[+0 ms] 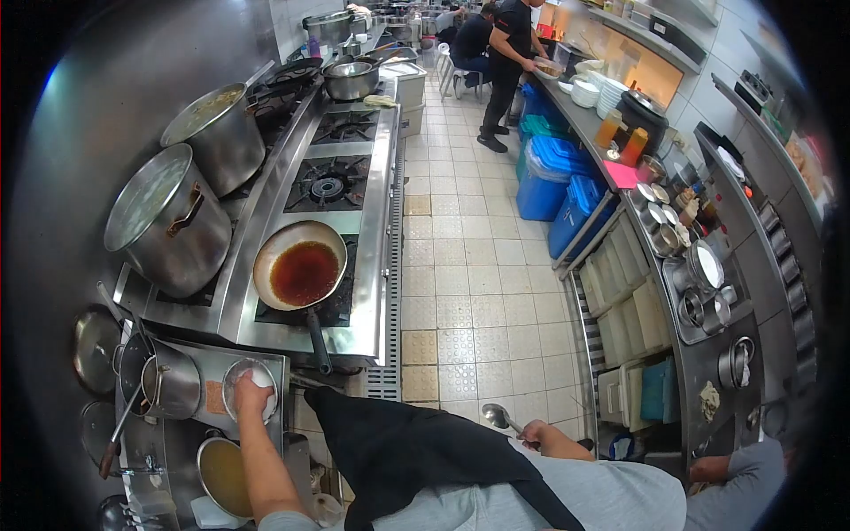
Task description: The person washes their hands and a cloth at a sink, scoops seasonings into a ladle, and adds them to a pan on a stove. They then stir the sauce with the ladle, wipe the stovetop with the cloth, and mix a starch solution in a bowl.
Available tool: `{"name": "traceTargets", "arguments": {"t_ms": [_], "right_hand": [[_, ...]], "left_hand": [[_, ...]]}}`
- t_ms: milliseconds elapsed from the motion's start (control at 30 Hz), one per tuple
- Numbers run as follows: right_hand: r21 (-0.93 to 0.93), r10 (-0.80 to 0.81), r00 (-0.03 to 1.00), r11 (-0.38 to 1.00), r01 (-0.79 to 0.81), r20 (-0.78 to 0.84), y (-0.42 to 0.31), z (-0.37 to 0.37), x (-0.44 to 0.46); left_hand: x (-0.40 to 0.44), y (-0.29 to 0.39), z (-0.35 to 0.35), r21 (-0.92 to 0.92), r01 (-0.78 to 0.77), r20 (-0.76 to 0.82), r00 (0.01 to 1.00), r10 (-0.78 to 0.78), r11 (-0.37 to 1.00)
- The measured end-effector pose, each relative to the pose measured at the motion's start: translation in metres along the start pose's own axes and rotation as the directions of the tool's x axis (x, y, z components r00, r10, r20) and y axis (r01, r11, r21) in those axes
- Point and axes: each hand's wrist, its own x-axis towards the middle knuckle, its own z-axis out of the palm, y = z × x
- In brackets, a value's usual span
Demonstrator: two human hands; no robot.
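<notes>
My left hand reaches down into a round metal bowl that holds something white. Its fingers look bunched together; their tips are partly hidden, and I cannot make out what is between them. A large metal spoon is in my right hand, with the fingers closed round its handle, low beside the black apron. On the stove ahead, a frying pan contains dark reddish-brown liquid. The pan's handle points back toward me.
Two tall stockpots stand along the left wall. Near my left arm are a pot of yellowish liquid and a smaller steel pot. Blue bins line the right counter. A co-worker stands farther up the tiled aisle.
</notes>
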Motion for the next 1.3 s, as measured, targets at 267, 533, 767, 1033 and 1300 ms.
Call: {"name": "traceTargets", "arguments": {"t_ms": [267, 533, 767, 1033, 1300], "right_hand": [[-0.139, 0.044, 0.998, 0.990, -0.037, 0.047, 0.002, -0.004, 0.016], [-0.002, -0.004, 1.000, 1.000, 0.004, 0.014, -0.003, 0.001, 0.037], [-0.063, -0.031, 0.998, 0.997, 0.034, 0.049, -0.017, 0.004, 0.022], [-0.014, -0.002, 1.000, 1.000, 0.002, 0.012, -0.003, 0.007, 0.015], [-0.163, 0.038, 0.998, 0.986, -0.030, 0.046, -0.008, 0.003, -0.002]], "left_hand": [[-0.002, 0.012, -0.006, 0.093, 0.042, 0.044, 0.998, -0.046, 0.995], [-0.006, 0.013, -0.004, 0.028, -0.044, -0.042, 0.998, 0.045, 0.999], [0.008, -0.003, 0.005, -0.042, -0.008, -0.009, 1.000, 0.007, 0.999], [-0.018, 0.004, 0.004, -0.258, -0.199, -0.172, 0.972, 0.157, 0.946], [-0.001, -0.007, 0.011, -0.114, -0.199, -0.089, 0.978, 0.189, 0.973]]}}
